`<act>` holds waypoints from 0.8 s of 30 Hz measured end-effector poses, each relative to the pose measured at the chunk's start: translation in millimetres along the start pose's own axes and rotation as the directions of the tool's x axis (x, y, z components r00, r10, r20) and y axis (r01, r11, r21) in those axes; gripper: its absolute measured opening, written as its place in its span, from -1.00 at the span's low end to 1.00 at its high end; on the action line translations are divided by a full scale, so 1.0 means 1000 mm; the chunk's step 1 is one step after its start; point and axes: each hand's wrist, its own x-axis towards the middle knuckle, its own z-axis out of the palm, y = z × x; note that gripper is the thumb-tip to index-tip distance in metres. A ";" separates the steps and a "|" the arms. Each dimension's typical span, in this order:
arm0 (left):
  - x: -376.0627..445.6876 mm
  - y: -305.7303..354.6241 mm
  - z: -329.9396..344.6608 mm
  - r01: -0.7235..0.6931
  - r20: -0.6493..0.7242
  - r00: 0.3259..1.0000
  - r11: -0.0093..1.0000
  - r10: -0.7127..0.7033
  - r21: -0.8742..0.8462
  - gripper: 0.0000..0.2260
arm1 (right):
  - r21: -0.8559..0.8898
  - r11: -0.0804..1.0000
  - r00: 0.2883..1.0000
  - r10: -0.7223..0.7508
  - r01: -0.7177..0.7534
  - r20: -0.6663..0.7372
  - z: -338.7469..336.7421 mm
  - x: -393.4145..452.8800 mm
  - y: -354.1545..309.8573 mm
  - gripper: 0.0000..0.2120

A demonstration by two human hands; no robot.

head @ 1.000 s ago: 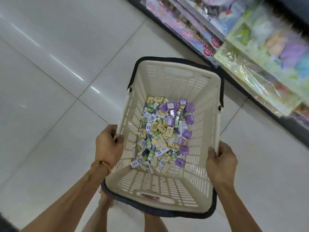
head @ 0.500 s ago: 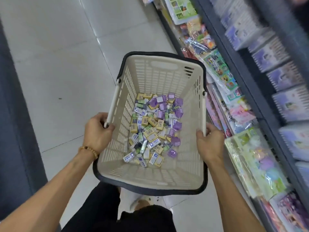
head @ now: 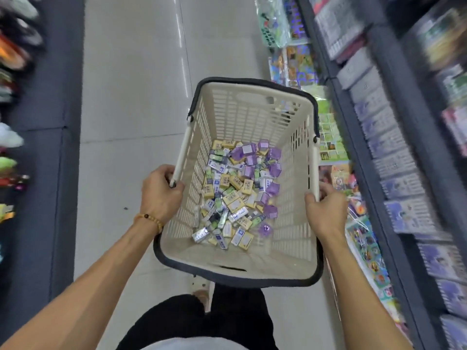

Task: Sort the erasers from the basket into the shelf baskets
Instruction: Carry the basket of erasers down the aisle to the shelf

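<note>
I carry a cream plastic shopping basket (head: 249, 109) with a dark rim in front of me. My left hand (head: 159, 195) grips its left handle bar, and my right hand (head: 326, 210) grips the right one. On the basket's bottom lies a heap of small wrapped erasers (head: 240, 195): yellow, purple, white-and-blue and green ones mixed together. No shelf basket is recognisable in this view.
I stand in a shop aisle with a pale tiled floor (head: 131, 97). Dark shelving (head: 394, 152) with packaged goods runs along the right, close to the basket. Another dark shelf unit (head: 45, 122) with colourful items lines the left. My legs and shoe show below the basket.
The view has swung round from facing the shelf to looking along the aisle. Both hands keep the same grip on the handles; the erasers stay heaped in the basket.
</note>
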 end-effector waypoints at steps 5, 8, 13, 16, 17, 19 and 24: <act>0.143 0.052 0.009 0.046 -0.045 0.998 0.999 -0.046 0.008 -0.84 | 0.001 0.999 0.997 -0.047 0.047 0.057 0.049 0.149 -0.078 -0.92; 0.226 0.085 0.013 0.070 -0.082 0.994 0.998 -0.070 0.001 -0.85 | -0.011 0.998 0.994 -0.058 0.060 0.087 0.077 0.233 -0.127 -0.90; 0.371 0.139 0.005 0.095 -0.110 0.990 0.996 -0.093 0.005 -0.87 | -0.019 0.997 0.989 -0.076 0.079 0.128 0.116 0.366 -0.225 -0.89; 0.470 0.164 0.000 0.117 -0.117 0.986 0.993 -0.117 -0.011 -0.88 | -0.039 0.995 0.986 -0.091 0.097 0.141 0.150 0.450 -0.287 -0.89; 0.506 0.171 -0.001 0.115 -0.116 0.986 0.993 -0.116 -0.015 -0.88 | -0.035 0.994 0.984 -0.100 0.106 0.144 0.166 0.480 -0.308 -0.88; 0.580 0.187 -0.004 0.112 -0.113 0.987 0.994 -0.113 -0.016 -0.88 | -0.048 0.991 0.984 -0.114 0.121 0.137 0.195 0.536 -0.349 -0.86; 0.762 0.244 -0.024 0.064 -0.126 0.990 0.998 -0.066 -0.024 -0.90 | -0.042 0.992 0.988 -0.116 0.120 0.106 0.258 0.674 -0.456 -0.92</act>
